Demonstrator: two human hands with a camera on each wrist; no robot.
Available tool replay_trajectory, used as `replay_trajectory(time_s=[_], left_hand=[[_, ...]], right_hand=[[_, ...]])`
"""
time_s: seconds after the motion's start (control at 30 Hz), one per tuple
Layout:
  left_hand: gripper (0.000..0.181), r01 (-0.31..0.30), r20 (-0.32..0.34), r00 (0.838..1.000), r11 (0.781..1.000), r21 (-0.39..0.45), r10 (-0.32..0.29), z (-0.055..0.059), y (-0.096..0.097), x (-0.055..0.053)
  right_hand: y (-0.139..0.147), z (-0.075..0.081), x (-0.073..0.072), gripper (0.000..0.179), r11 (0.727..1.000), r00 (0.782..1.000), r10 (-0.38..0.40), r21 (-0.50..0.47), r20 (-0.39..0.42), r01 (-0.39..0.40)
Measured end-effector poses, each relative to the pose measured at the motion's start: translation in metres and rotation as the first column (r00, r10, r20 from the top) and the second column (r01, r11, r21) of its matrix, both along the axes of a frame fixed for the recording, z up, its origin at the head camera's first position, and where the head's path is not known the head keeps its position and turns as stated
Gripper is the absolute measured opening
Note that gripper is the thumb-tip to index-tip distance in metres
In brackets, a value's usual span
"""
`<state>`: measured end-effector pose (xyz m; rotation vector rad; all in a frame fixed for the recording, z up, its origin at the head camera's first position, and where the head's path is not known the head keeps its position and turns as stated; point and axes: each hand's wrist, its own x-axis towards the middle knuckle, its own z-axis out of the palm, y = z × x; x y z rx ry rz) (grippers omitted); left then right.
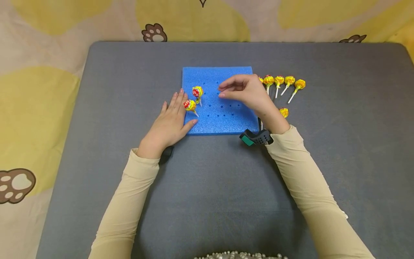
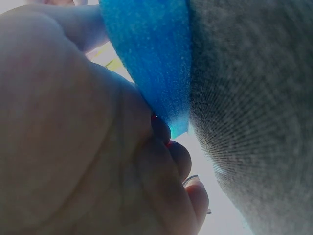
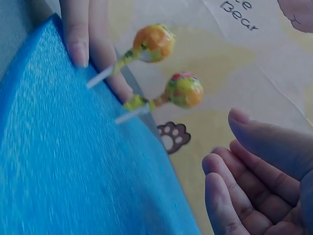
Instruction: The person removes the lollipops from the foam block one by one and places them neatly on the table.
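A blue foam board (image 1: 220, 126) with rows of small holes lies on the table. Two lollipops in yellow and red wrappers, an upper lollipop (image 1: 197, 92) and a lower lollipop (image 1: 190, 105), stand by their white sticks in its left part. Fingers extended, my left hand (image 1: 169, 124) rests along the board's left edge, its thumb on the front corner. My right hand (image 1: 247, 91) hovers over the right half of the board. In the right wrist view, its thumb (image 3: 269, 142) is apart from the bent fingers, and nothing lies between them.
To the right of the board lie several more lollipops (image 1: 289, 80) in a row. Another lollipop (image 1: 283, 112) is partly hidden by my right wrist. The grey table (image 1: 207, 198) ends at the back against a patterned cloth (image 1: 194, 21).
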<state>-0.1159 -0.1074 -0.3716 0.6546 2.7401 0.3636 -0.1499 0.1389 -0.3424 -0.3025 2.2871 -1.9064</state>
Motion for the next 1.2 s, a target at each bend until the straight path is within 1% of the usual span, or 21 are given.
replay_trajectory(time_s=[0.13, 0.23, 0.33, 0.53, 0.77, 1.0, 1.03, 1.2], left_hand=[[0.081, -0.005, 0.000, 1.000, 1.000, -0.003, 0.005, 0.000, 0.000, -0.001], [0.081, -0.005, 0.003, 1.000, 1.000, -0.005, 0.005, 0.001, 0.000, -0.001], [0.081, -0.003, 0.008, 1.000, 1.000, -0.004, 0.003, 0.001, 0.000, -0.001], [0.081, 0.002, 0.010, 1.000, 1.000, -0.001, -0.002, 0.003, 0.000, -0.001], [0.081, 0.004, 0.013, 1.000, 1.000, -0.001, -0.004, 0.004, 0.001, -0.002], [0.081, 0.007, 0.016, 1.000, 1.000, 0.000, -0.007, 0.004, 0.001, -0.002], [0.081, 0.007, 0.016, 1.000, 1.000, -0.002, -0.007, 0.004, 0.001, -0.002], [0.082, 0.005, 0.019, 1.000, 1.000, -0.010, -0.005, 0.004, 0.001, -0.002]], right_hand=[[-0.011, 0.000, -0.003, 0.021, 0.999, 0.999, 0.034, 0.014, -0.022, -0.034], [-0.020, 0.000, -0.004, 0.023, 0.999, 0.999, 0.041, 0.036, -0.033, -0.039], [-0.028, -0.002, -0.006, 0.024, 0.999, 0.999, 0.032, 0.045, -0.032, -0.030], [-0.040, -0.004, -0.007, 0.027, 1.000, 1.000, 0.007, 0.028, -0.001, -0.007], [-0.046, -0.004, -0.006, 0.028, 0.999, 1.000, 0.018, 0.037, -0.023, -0.017], [-0.049, -0.003, -0.006, 0.025, 0.999, 1.000, -0.006, 0.037, 0.001, 0.006], [-0.049, -0.003, -0.006, 0.025, 0.999, 1.000, -0.005, 0.036, -0.005, 0.005], [-0.049, -0.002, -0.004, 0.024, 1.000, 0.999, -0.028, -0.007, -0.023, 0.028]])
